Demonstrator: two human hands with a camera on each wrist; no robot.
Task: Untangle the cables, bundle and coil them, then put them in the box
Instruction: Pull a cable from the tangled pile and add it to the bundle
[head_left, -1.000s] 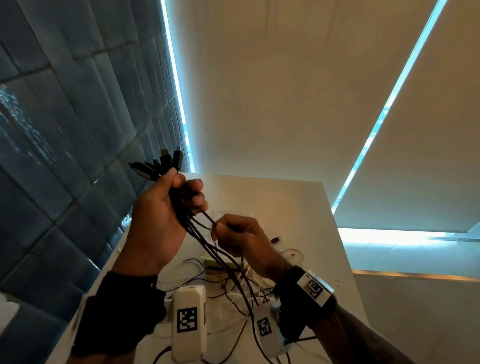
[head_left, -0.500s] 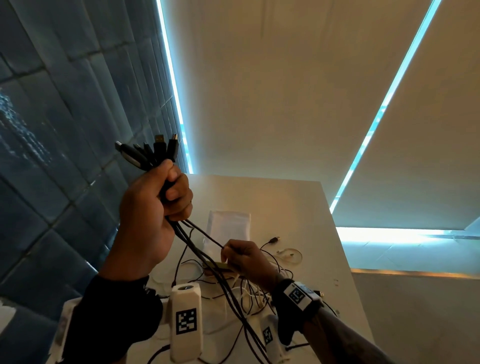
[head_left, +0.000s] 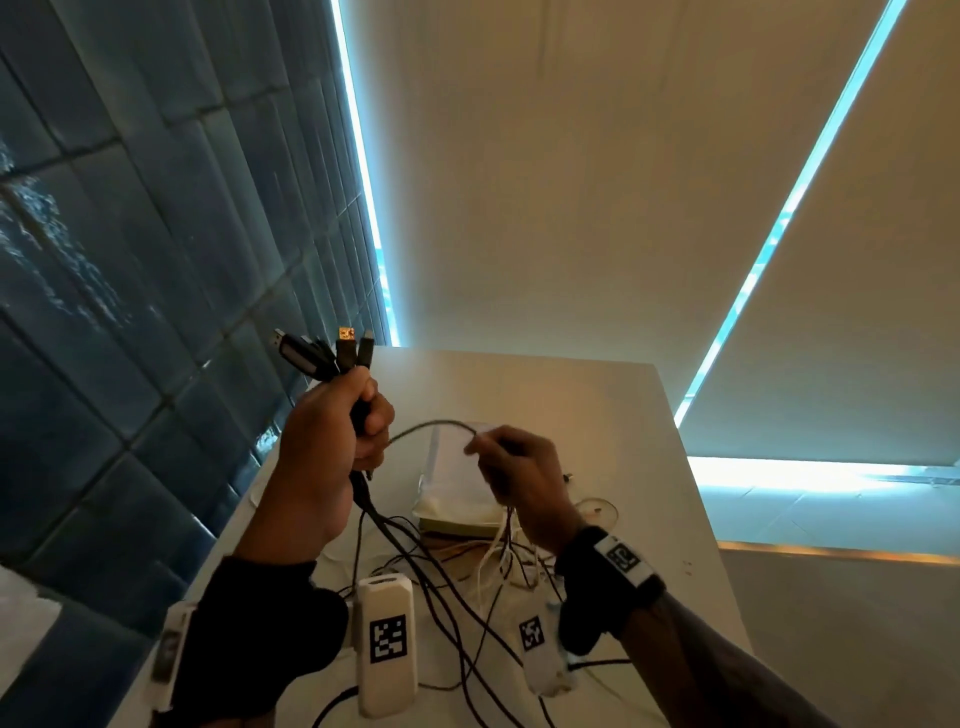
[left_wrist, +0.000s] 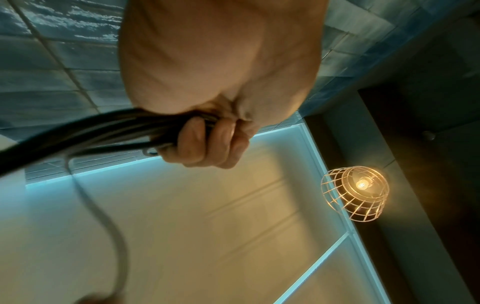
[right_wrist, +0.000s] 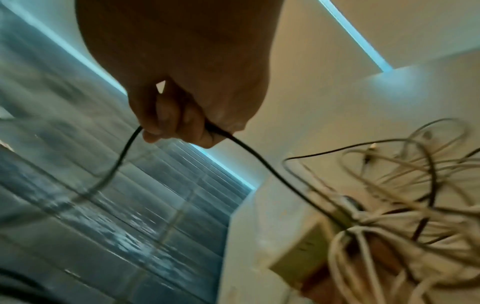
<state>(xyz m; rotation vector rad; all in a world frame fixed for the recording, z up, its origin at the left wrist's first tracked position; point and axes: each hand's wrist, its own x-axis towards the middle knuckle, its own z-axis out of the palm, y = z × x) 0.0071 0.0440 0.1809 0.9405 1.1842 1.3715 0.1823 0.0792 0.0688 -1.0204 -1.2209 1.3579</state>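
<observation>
Pulling: I'd draw the single black cable (head_left: 431, 427) slow thru my right hand (head_left: 524, 470), easing it out of the tangle (head_left: 498, 561).
L hand: my left hand (head_left: 332, 441) fisted round the black cable bundle (head_left: 363, 415), plugs (head_left: 332, 348) up.
R hand: pinching that cable just beside the bundle.
Box: can't tell which it is.
Table: white table (head_left: 597, 415) under the tangle.

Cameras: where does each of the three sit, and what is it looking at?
Head: worn on the head, looks at both hands over the white table.
Left wrist: looks along the left hand gripping black cables.
Right wrist: looks along the right hand pinching one black cable.
Shared: that cable appears in the head view too.
</observation>
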